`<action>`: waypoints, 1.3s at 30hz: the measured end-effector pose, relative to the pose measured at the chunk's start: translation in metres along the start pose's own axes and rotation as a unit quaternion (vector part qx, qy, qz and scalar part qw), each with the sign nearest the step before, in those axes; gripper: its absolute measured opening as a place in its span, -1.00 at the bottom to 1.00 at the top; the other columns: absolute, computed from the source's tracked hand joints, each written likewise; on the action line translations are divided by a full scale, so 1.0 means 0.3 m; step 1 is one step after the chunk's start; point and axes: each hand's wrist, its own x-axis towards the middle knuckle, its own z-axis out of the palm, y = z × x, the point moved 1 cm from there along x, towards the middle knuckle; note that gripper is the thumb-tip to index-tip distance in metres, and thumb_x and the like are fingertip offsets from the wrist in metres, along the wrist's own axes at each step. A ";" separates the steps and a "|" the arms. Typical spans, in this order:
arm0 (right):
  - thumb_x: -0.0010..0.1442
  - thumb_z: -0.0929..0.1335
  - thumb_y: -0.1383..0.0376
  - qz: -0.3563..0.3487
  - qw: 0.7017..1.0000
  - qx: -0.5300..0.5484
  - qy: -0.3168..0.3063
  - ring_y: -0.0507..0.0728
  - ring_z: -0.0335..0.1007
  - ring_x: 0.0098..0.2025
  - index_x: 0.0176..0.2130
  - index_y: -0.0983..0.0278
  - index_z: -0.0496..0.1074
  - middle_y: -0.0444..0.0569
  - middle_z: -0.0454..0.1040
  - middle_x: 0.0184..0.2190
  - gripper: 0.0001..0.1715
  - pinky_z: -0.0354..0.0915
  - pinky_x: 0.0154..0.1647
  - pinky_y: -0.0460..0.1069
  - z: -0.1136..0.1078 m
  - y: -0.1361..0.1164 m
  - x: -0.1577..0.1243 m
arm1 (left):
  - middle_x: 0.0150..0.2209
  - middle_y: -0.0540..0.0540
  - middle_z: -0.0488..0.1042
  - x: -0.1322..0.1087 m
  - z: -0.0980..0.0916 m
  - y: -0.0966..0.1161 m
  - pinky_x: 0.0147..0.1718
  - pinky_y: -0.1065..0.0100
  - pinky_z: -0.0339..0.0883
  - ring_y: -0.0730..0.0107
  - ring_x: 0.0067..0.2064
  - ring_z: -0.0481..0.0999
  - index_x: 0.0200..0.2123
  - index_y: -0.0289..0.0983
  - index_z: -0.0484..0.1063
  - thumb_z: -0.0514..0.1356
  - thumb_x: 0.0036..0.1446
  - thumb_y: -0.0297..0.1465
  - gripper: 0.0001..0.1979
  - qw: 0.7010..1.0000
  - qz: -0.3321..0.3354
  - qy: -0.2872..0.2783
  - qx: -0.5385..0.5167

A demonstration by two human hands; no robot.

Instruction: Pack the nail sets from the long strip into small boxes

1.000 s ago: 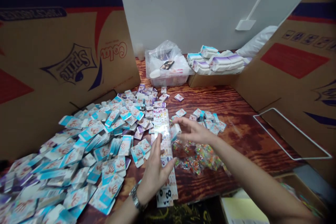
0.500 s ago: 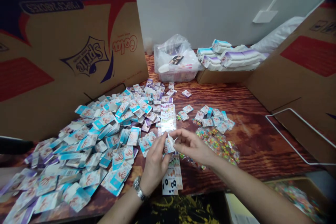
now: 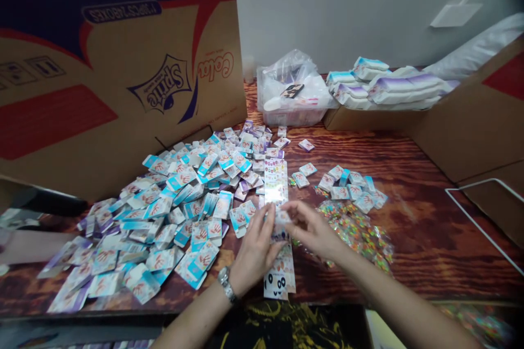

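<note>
My left hand (image 3: 257, 242), with a metal watch (image 3: 226, 283) at the wrist, holds a small white printed box (image 3: 282, 217) between fingers and thumb. The fingers of my right hand (image 3: 313, 232) are closed at the box's right side; motion blur hides the exact grip. Under both hands runs a stack of long printed sheets (image 3: 275, 182) with rows of small coloured shapes. To the left spreads a large heap of small blue, purple and white boxes (image 3: 164, 207) with a hand picture. Right of my right hand lie small clear bags of multicoloured bits (image 3: 360, 234).
Several small boxes (image 3: 356, 188) form a group at the right. A clear plastic tub (image 3: 295, 115) and a carton of white packs (image 3: 368, 119) stand behind. Tall cartons (image 3: 102, 92) flank the table. Another person's arm (image 3: 36, 246) reaches in at far left.
The view has turned left, so the scene sits farther right. The small box is still between my hands and now blurred. More of the other person's arm shows at left.
</note>
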 end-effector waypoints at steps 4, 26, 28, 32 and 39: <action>0.24 0.23 0.13 -0.007 0.961 -0.175 0.215 0.20 0.36 -0.18 0.09 0.22 0.17 0.08 0.37 -0.19 -0.54 0.33 -0.21 0.11 -0.182 0.033 0.041 | 0.15 -0.27 0.24 -0.021 -0.083 -0.090 0.12 0.02 0.15 0.15 0.18 0.21 0.22 -0.25 0.05 0.02 0.23 -0.38 -0.51 0.993 -0.088 0.069 0.025; 0.28 0.25 0.22 -0.174 0.849 -0.497 -0.045 0.23 0.31 0.06 -0.02 0.14 0.42 0.00 0.46 -0.01 -0.70 -0.02 0.16 0.31 0.023 0.153 0.138 | -0.14 -0.18 0.50 -0.063 0.014 -0.020 -0.14 0.24 0.35 0.25 -0.16 0.49 -0.04 -0.27 0.41 0.14 0.13 -0.20 -0.62 0.912 -0.247 -0.057 -0.324; 0.28 0.24 0.25 -0.189 0.863 -0.468 -0.008 0.20 0.35 0.00 0.00 0.14 0.41 0.01 0.48 -0.04 -0.69 0.10 0.09 0.25 0.018 0.110 0.107 | -0.25 -0.19 0.53 -0.067 0.022 0.016 -0.26 0.31 0.37 0.29 -0.25 0.51 -0.10 -0.31 0.43 0.12 0.13 -0.10 -0.57 0.829 -0.315 -0.097 -0.453; 0.30 0.21 0.28 -0.241 0.893 -0.372 -0.078 0.10 0.40 -0.24 0.03 0.18 0.38 0.00 0.53 -0.23 -0.66 0.31 -0.23 0.03 0.031 -0.049 -0.008 | -0.27 -0.21 0.52 -0.032 0.016 0.057 -0.34 0.31 0.38 0.31 -0.33 0.54 -0.14 -0.33 0.39 0.05 0.13 0.00 -0.49 0.618 -0.405 -0.079 -0.670; 0.30 0.21 0.33 -0.196 0.945 -0.228 -0.128 0.03 0.44 -0.27 -0.05 0.16 0.42 -0.09 0.54 -0.28 -0.71 0.34 -0.24 -0.06 0.046 -0.195 -0.085 | -0.17 -0.18 0.51 0.015 -0.020 0.012 -0.15 0.16 0.36 0.17 -0.16 0.51 -0.12 -0.27 0.37 0.09 0.14 -0.11 -0.62 0.778 -0.346 0.012 -0.524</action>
